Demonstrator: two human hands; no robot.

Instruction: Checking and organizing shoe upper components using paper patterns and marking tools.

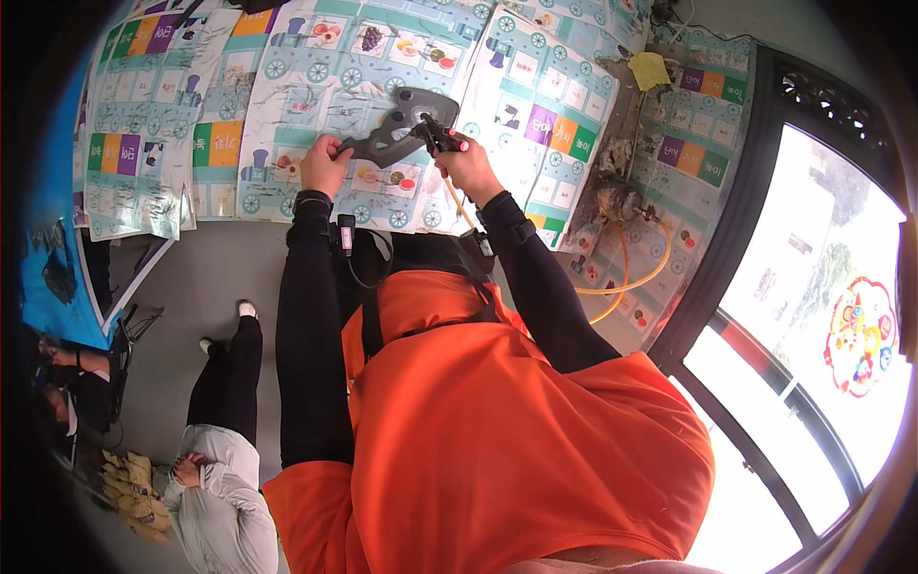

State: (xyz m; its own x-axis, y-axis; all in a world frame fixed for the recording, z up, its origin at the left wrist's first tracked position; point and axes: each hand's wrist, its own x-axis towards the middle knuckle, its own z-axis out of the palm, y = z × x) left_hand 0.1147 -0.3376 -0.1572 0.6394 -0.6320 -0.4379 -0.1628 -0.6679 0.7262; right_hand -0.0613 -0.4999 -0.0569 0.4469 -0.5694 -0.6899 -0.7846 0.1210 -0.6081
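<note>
A dark grey moulded part with cut-out openings is held over the paper-covered table. My left hand pinches its narrow left end between thumb and fingers. Wrapped in my right hand is a black air blow gun, its front end at the grey part's right side. An orange air hose hangs from the gun. Whether the nozzle touches the part, I cannot tell. Both my wrists carry black bands with small devices.
Printed paper sheets cover the table. Right of it lie a yellow cloth or paper and coiled orange hose, near a dark-framed glass door. Another person stands at lower left; someone else is partly visible at the left edge.
</note>
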